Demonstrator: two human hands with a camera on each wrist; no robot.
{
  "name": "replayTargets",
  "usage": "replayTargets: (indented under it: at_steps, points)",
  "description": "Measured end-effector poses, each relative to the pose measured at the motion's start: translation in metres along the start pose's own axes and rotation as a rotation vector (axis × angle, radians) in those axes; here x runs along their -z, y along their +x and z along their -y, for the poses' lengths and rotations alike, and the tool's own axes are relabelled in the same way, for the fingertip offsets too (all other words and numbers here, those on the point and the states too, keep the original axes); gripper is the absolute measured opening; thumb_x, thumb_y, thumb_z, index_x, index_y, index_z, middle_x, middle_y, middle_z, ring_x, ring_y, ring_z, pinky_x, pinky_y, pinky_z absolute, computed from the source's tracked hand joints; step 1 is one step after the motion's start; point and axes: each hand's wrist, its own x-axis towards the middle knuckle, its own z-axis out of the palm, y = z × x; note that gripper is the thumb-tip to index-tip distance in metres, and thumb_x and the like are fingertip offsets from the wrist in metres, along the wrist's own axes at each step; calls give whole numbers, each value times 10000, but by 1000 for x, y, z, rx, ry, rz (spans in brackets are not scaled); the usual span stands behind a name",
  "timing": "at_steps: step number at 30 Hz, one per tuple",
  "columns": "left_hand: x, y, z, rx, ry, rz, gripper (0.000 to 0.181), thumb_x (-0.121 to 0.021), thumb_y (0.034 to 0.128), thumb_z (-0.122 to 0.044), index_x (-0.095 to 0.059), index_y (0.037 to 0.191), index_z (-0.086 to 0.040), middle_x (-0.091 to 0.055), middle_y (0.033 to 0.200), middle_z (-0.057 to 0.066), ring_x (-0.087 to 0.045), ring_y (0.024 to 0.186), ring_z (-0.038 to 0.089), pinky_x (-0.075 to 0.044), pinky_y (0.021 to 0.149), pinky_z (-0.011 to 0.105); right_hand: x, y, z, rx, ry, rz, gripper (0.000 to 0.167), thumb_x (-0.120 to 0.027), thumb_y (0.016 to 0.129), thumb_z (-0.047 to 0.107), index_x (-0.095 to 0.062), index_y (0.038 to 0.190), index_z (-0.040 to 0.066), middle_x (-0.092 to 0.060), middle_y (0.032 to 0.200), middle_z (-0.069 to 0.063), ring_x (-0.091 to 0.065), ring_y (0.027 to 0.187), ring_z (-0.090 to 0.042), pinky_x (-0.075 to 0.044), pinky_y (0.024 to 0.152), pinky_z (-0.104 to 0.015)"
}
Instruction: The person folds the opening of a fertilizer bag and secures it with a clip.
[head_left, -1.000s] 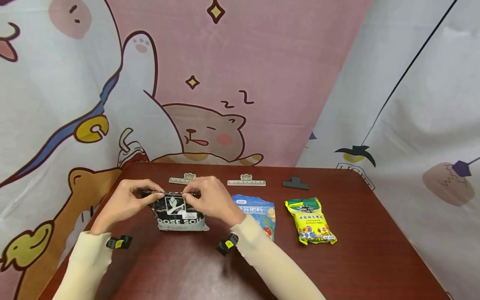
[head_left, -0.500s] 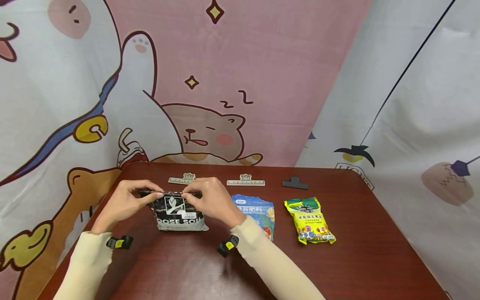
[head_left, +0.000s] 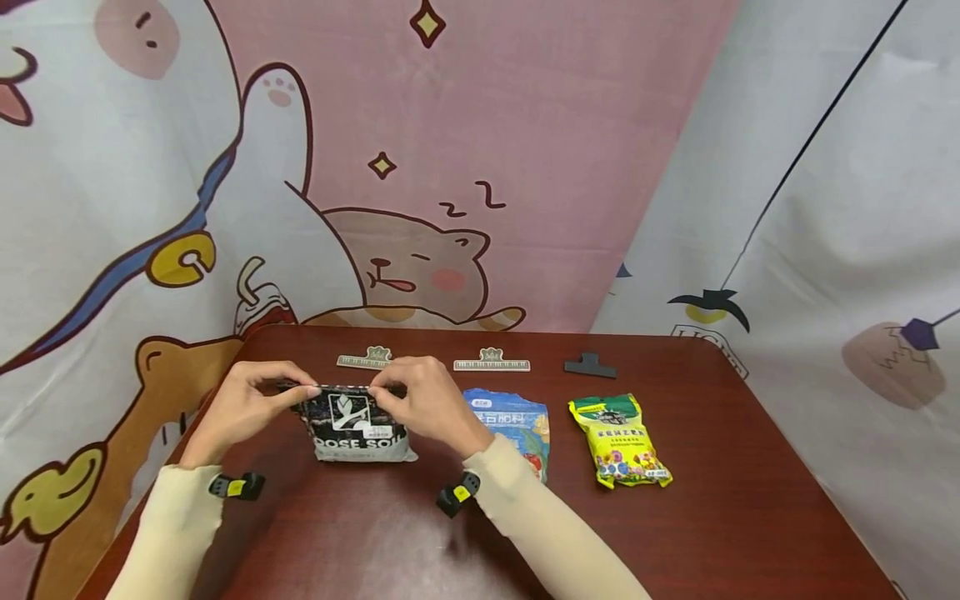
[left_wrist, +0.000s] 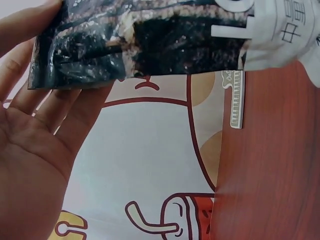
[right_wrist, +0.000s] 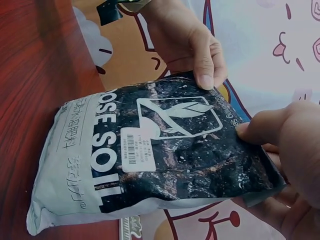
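One cartoon-printed backdrop, pink and white, hangs behind a red-brown bench. Cream sleeves come in from the near side, black wrist devices below the cuffs. Left hand and right hand both grasping — each pinches the top edge of one soil bag, thumb on the front face, fingers behind. Soil bag: black above, white below, lettering "OSE SOIL" legible, barcode label on front. Held roughly upright at the left part of the bench; contact of its base cannot be told. To its right, partly behind the right wrist, a blue bag; farther right, a yellow-green bag with printed flowers. Smallest, along the far edge — a pale clip near the right hand, a second pale clip, a dark clip.
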Motion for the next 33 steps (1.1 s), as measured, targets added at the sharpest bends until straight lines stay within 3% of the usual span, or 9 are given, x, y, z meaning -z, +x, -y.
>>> replayTargets:
  at_steps: [11, 15, 21, 29, 33]
  points:
    - [2, -6, 4, 85, -36, -4, 94, -811, 898, -275, -794, 981, -236, -774, 940, -34, -682, 795, 110, -548, 656, 263, 6, -4, -1, -45, 21, 31, 62, -748, 936, 172, -807, 952, 163, -790, 923, 61, -686, 780, -7, -480, 699, -105]
    - [2, -8, 6, 78, -37, -24, 75, -813, 898, -243, -797, 968, -220, -769, 919, -46, -675, 814, 94, -534, 677, 251, 8, -7, -5, -38, 55, 27, 57, -744, 932, 142, -799, 940, 152, -786, 913, 52, -694, 792, -5, -502, 719, -112]
    - [0, -8, 8, 43, -55, -62, 73, -818, 880, -120, -807, 906, -187, -765, 871, -95, -695, 842, 83, -539, 708, 228, 7, -9, -7, 11, 27, -5, 84, -724, 944, 137, -804, 933, 158, -781, 904, 49, -628, 713, -3, -438, 663, -111]
    - [1, -12, 14, 69, -52, -66, 81, -811, 899, -228, -810, 973, -196, -781, 931, -35, -686, 883, 71, -526, 742, 215, 8, -12, -8, -13, 47, 4, 81, -738, 935, 142, -814, 949, 167, -785, 924, 64, -610, 716, 4, -451, 652, -105]
    - [1, -14, 20, 47, -83, -103, 86, -792, 901, -100, -805, 973, -143, -778, 914, -92, -692, 856, 72, -526, 730, 208, 9, -14, -9, -14, 65, -10, 75, -740, 922, 121, -804, 929, 160, -777, 890, 66, -609, 715, 21, -461, 664, -95]
